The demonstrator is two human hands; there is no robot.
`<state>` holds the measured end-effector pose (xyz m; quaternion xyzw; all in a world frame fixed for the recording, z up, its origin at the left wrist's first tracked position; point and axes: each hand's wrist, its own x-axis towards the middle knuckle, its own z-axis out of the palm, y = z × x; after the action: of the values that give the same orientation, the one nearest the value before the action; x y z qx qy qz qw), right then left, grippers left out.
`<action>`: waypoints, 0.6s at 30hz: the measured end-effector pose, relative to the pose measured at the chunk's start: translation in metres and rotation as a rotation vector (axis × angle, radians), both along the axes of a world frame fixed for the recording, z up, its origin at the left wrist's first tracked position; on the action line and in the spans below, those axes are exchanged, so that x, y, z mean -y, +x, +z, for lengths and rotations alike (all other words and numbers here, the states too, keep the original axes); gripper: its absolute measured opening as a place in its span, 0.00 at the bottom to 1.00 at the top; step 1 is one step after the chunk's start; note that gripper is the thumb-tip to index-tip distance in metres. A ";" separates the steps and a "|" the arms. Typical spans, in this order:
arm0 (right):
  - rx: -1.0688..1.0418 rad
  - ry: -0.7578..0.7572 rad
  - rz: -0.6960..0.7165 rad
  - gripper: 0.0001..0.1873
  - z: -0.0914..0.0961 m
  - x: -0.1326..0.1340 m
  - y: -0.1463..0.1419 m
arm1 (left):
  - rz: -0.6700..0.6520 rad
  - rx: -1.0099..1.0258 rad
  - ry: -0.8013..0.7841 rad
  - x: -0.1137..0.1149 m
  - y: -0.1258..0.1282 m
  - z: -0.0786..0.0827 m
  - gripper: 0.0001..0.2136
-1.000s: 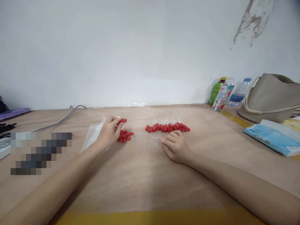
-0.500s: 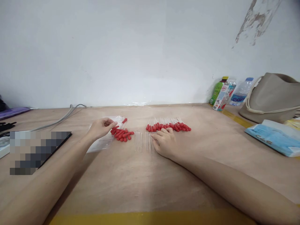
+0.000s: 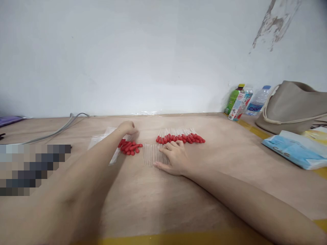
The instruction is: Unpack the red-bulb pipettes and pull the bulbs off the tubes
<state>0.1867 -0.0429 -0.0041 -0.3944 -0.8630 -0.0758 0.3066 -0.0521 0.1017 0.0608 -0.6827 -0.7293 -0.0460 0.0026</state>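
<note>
My left hand is over the far side of a pile of red rubber dropper bulbs, its fingers smeared by motion, so I cannot see what they hold. Under the left forearm lies a clear plastic bag, partly covered. My right hand rests on a row of thin glass dropper tubes, thumb and fingers apart, covering the row's right end. Just beyond that hand, assembled droppers lie side by side, red bulbs towards me and glass tips towards the wall.
On the right are a blue packet, a grey-beige bag with a cord, and bottles against the wall. A grey cable runs along the left. Yellow tape lines the near edge.
My left hand has moved right and away from me. The glass tubes, earlier in two groups, now lie in one row. My right thumb has spread out towards the left.
</note>
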 end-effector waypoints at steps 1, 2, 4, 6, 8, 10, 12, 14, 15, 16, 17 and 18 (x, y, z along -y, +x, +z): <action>-0.001 -0.003 -0.002 0.28 0.000 0.000 0.000 | 0.009 -0.008 -0.012 -0.005 0.002 -0.002 0.15; -0.001 -0.004 -0.002 0.28 0.000 0.000 0.000 | 0.016 -0.012 -0.018 -0.008 0.004 -0.004 0.14; -0.003 -0.005 -0.005 0.27 0.000 -0.001 -0.001 | 0.021 -0.013 -0.012 -0.011 0.005 -0.007 0.12; -0.009 -0.003 -0.007 0.27 -0.001 -0.002 -0.001 | 0.022 -0.001 0.010 -0.011 0.005 -0.011 0.11; -0.020 0.003 -0.005 0.26 -0.002 -0.002 -0.001 | 0.012 0.025 0.043 -0.009 0.004 -0.013 0.12; -0.033 0.015 -0.002 0.26 -0.003 -0.003 -0.001 | -0.008 0.064 0.087 -0.006 0.002 -0.013 0.14; -0.046 0.029 0.000 0.25 -0.003 -0.003 0.001 | -0.050 0.115 0.130 0.000 0.000 -0.009 0.16; -0.065 0.035 0.001 0.24 -0.004 -0.003 0.003 | -0.135 0.176 0.133 0.009 -0.005 -0.002 0.16; -0.076 0.035 0.002 0.24 -0.004 -0.003 0.004 | -0.192 0.208 0.110 0.014 -0.008 0.002 0.16; -0.085 0.034 0.004 0.24 -0.004 -0.003 0.005 | -0.250 0.238 0.074 0.019 -0.012 0.006 0.15; -0.092 0.033 0.007 0.23 -0.004 -0.003 0.006 | -0.303 0.264 0.030 0.024 -0.017 0.010 0.14; -0.096 0.034 0.010 0.23 -0.004 -0.003 0.006 | -0.343 0.285 -0.013 0.029 -0.022 0.013 0.13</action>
<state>0.1931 -0.0400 -0.0083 -0.3880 -0.8479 -0.0698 0.3544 -0.0743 0.0730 0.0735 -0.7833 -0.5958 -0.1370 -0.1129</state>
